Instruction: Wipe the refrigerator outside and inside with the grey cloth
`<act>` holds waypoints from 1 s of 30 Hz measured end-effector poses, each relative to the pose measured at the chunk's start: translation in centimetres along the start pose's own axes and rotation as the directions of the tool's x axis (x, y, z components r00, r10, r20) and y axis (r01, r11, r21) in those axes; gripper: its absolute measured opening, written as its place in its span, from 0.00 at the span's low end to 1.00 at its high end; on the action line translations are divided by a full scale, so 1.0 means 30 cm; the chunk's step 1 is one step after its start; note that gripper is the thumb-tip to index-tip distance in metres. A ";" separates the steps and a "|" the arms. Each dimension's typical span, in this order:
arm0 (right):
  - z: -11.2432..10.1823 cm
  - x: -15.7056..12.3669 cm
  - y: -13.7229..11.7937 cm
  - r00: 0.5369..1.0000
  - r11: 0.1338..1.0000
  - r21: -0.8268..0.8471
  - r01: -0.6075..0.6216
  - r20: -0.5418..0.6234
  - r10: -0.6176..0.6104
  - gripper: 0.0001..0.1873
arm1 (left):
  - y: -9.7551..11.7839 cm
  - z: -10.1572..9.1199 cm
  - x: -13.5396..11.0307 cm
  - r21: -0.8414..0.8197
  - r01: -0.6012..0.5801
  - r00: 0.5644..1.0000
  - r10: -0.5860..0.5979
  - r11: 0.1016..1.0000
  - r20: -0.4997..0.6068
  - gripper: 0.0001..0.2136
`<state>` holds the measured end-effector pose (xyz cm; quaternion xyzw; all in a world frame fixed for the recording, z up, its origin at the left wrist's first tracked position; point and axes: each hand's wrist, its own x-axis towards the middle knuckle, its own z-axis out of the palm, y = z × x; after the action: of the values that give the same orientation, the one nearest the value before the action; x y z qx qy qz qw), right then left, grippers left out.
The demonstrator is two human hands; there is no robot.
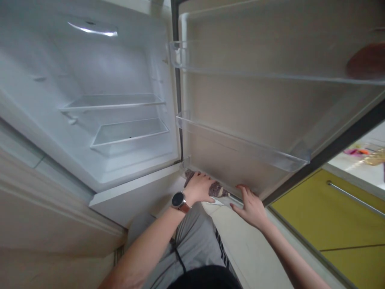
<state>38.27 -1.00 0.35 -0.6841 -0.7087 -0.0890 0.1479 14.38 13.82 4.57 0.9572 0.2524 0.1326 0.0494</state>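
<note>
At six o'clock, just below the centre, the left hand (199, 189) is being rested palm down across a mottled dark cloth (218, 189), with its fingers pointing towards twelve and its thumb towards four. The cloth is being covered in the middle, ends showing at either side, along the foot of the refrigerator door (240, 96); whether it is being gripped cannot be told. The left forearm is being angled up from seven o'clock, and a round watch (178, 199) with a brown strap is being worn at its wrist; any marking on the dark dial cannot be read.

Between four and five o'clock, the right hand (251, 206) is being held open, fingers spread towards eleven, near the door's lower edge; contact there cannot be made out. Its forearm is being extended from five. At ten, glass shelves (114, 101) are being lit inside the refrigerator compartment (108, 64).
</note>
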 end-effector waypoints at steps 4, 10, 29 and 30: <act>-0.014 0.000 -0.029 1.000 1.000 -0.004 0.003 0.011 -0.002 0.31 | -0.061 -0.001 0.093 -0.022 -0.076 0.986 0.078 0.997 0.146 0.29; -0.025 0.008 -0.053 0.999 0.999 -0.035 -0.033 0.019 0.034 0.30 | -0.059 0.057 0.091 -0.073 -0.079 0.987 0.088 0.994 0.135 0.26; -0.041 -0.009 -0.131 0.995 0.997 -0.031 -0.066 0.079 0.068 0.26 | -0.240 0.014 0.004 0.120 0.153 0.980 -0.167 0.981 0.110 0.33; -0.040 -0.008 -0.128 0.995 0.997 -0.030 -0.071 0.074 0.073 0.27 | -0.217 0.013 0.011 0.127 0.145 0.979 -0.161 0.981 0.126 0.34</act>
<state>34.55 -1.79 1.69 -0.7139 -0.6875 -0.0674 0.1152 11.70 19.64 3.21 0.9429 0.3289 0.0480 0.0201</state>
